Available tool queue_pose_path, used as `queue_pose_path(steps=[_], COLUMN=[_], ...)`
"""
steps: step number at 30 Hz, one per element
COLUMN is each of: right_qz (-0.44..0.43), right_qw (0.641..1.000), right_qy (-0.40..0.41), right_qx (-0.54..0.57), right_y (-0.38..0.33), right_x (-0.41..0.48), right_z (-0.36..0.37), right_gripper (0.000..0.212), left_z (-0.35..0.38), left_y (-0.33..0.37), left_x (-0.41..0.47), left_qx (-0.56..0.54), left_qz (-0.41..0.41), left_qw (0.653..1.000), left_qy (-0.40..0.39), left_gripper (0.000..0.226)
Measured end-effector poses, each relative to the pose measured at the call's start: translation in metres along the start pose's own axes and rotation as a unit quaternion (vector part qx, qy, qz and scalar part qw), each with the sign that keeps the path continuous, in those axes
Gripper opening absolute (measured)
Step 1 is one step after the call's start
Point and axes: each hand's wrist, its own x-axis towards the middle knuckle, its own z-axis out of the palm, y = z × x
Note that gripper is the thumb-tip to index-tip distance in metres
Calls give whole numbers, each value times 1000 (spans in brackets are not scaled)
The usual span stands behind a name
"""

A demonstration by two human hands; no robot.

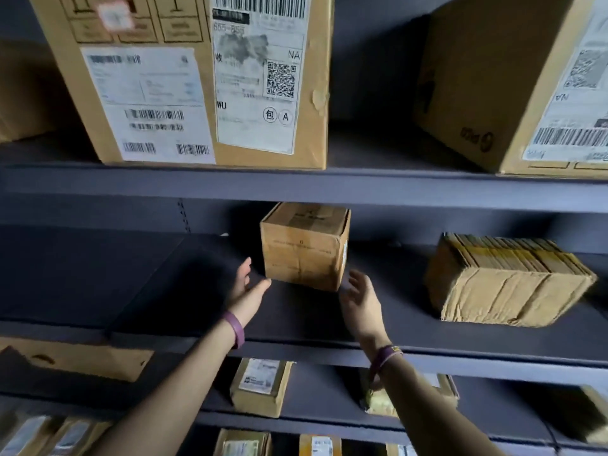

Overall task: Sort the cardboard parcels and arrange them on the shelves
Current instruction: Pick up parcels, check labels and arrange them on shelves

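Note:
A small cube-shaped cardboard parcel (304, 248) stands upright on the middle shelf (329, 324) of a dark metal rack. My left hand (248, 289) hovers just left of the parcel's lower corner, fingers straight, holding nothing. My right hand (360, 299) is just right of and below the parcel, fingers relaxed and spread, also free. Neither hand clearly touches the box. Both wrists wear purple bands.
A crumpled flat parcel (506, 281) lies on the same shelf to the right. Two large labelled boxes (204, 80) (513, 83) fill the shelf above. Smaller labelled parcels (261, 386) sit on the lower shelves, and a torn carton (75, 358) is at the left.

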Motion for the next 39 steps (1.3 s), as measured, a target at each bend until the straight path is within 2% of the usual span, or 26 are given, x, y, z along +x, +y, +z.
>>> queue_pose_path(steps=[5, 10, 14, 18, 21, 25, 28, 30, 32, 34, 37, 39], right_qz=[-52, -104, -203, -301, -329, -313, -247, -191, -141, -114, -100, -92], right_qw=[994, 977, 952, 913, 894, 905, 951, 975, 988, 993, 994, 994], right_qy=[25, -4, 7, 10, 7, 19, 11, 7, 22, 40, 51, 59], right_qx=[-95, -186, -230, -276, -303, -287, -186, -117, -57, -13, 13, 30], right_y=[4, 14, 21, 18, 21, 22, 20, 15, 10, 6, 4, 9], right_x=[2, 3, -5, -15, -18, -20, -18, -15, -12, -10, -10, -8], right_z=[26, 28, 27, 28, 27, 28, 27, 26, 24, 21, 19, 16], right_gripper=[54, 79, 74, 77, 73, 68, 71, 75, 76, 73, 68, 65], left_z=[6, 12, 7, 4, 4, 3, -1, -2, -2, 0, 2, 3], left_y=[-17, -33, -38, -38, -36, -36, -33, -34, -40, -42, -36, -34], left_x=[35, 42, 53, 57, 56, 52, 47, 39, 32, 27, 22, 15], left_qx=[24, 78, 84, 70, 50, 33, -23, -18, 41, 84, 95, 139], left_qz=[25, 47, 50, 89, 101, 110, 111, 168, 241, 281, 316, 373], left_qw=[998, 992, 993, 992, 993, 993, 993, 985, 968, 954, 941, 913], left_qy=[-56, -89, -62, -50, -45, -39, -41, -41, -51, -58, -80, -86], left_gripper=[72, 87, 81, 76, 76, 77, 73, 77, 78, 74, 76, 78])
